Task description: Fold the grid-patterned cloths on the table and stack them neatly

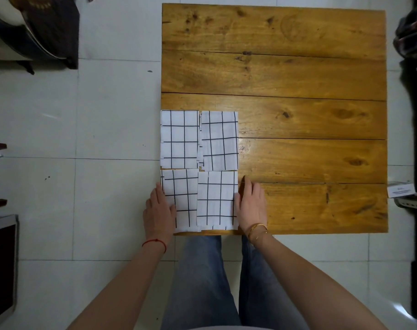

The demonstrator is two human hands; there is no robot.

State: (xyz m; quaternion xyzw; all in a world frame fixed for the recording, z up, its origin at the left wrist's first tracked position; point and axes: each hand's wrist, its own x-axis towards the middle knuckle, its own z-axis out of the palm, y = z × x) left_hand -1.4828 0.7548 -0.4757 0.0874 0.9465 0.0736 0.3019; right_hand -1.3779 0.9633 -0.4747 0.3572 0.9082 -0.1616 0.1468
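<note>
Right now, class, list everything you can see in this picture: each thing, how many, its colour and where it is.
folded cloths: four, white with black grid lines, two-by-two block at the table's near-left corner
table: one, golden-brown wooden planks, centre and right
floor: pale tiles, all around
dark bundle: one, far left on the floor
patterned fabric: one, dark, far right edge
white box: one, beside the table's right edge
jeans: blue, below the table
left hand: red string at the wrist, flat against the near-left cloth
right hand: gold bracelets, fingers straight against the near-right cloth
</note>
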